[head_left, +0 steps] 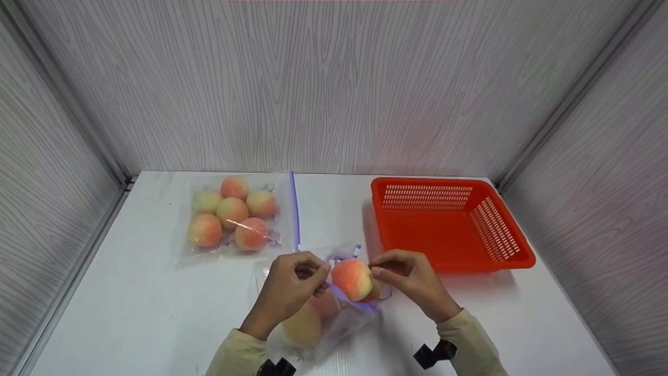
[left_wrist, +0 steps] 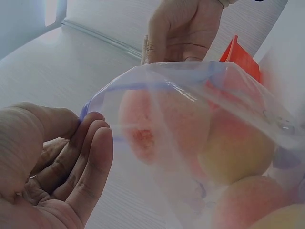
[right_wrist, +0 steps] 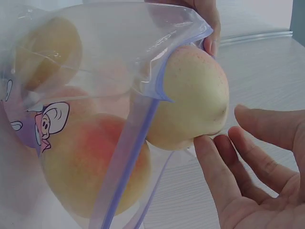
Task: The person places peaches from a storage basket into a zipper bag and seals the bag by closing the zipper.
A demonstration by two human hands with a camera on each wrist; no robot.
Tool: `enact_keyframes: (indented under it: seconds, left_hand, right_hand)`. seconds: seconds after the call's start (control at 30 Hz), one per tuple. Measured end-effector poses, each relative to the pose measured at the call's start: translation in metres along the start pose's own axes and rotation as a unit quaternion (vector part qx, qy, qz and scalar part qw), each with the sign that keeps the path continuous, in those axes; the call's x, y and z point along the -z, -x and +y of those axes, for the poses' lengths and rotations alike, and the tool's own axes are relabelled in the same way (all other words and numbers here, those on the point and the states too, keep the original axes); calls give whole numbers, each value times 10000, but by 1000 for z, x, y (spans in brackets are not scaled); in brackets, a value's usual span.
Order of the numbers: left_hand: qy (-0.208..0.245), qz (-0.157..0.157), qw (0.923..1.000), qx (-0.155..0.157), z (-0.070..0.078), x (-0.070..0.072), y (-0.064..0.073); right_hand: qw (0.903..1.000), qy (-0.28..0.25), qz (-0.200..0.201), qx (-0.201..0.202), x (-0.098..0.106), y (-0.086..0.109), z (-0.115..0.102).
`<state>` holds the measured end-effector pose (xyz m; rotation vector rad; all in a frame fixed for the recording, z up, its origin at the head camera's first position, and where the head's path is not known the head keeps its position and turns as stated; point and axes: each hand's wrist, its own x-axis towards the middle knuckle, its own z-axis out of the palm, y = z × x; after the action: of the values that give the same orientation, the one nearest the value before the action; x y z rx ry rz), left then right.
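A clear zip bag [head_left: 334,326] with a purple seal strip lies tilted in front of me, with several peaches inside. My left hand [head_left: 292,284] pinches the bag's edge at the purple strip between thumb and fingers, as the left wrist view [left_wrist: 62,162] shows. One red-and-yellow peach [head_left: 352,279] sits in the bag's mouth, partly out past the strip. Against its underside rest the fingertips of my right hand [right_wrist: 257,162]; the thumb stands apart from the fruit. A cartoon print [right_wrist: 52,119] marks the bag's side.
Back left on the white table [head_left: 130,292] lies another zip bag [head_left: 284,209] filled with several peaches, its purple strip facing right. A red plastic basket [head_left: 428,237] with slotted walls stands at the right, beyond my right hand. Wood-grain panels [head_left: 313,89] enclose the table.
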<state>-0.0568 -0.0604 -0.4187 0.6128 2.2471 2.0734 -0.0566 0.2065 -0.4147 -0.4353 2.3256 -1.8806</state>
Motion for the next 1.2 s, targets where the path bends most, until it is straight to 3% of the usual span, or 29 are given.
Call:
enact_keyframes:
  seconds: [0.13, 0.3, 0.4, 0.47, 0.53, 0.63, 0.77, 0.9, 1.0, 1.2]
  left_hand:
    - [-4, -13, 10000, 9, 0, 0, 0]
    - [34, -6, 10000, -11, -1, 2, 1]
    - [92, 10, 10000, -34, -1, 2, 0]
    - [112, 13, 9999, -69, -1, 3, 0]
    - [103, 26, 9999, -100, 0, 3, 0]
    - [95, 43, 9999, -127, 1, 4, -1]
    - [140, 73, 9998, -91, 2, 6, 0]
    - [161, 121, 9998, -60, 3, 8, 0]
    - [142, 120, 9998, -60, 3, 8, 0]
    - [197, 122, 9997, -17, 3, 9, 1]
  right_hand:
    - [9996, -279, -18, 14, 2, 1, 2]
    - [9985, -421, -94, 335, 3, 3, 2]
    - [9972, -156, 237, 687, 3, 4, 2]
    - [9915, 341, 770, 987, 2, 4, 0]
    - [9789, 1142, 1200, 1196, 4, 2, 4]
    - [9466, 2667, 1448, 1088, 8, -2, 11]
    - [9019, 4138, 806, 935, 10, -5, 23]
    - [8690, 4758, 437, 1289, 7, -5, 31]
    - [8574, 4901, 513, 1484, 4, -6, 36]
    - [8600, 4860, 660, 1412, 0, -7, 40]
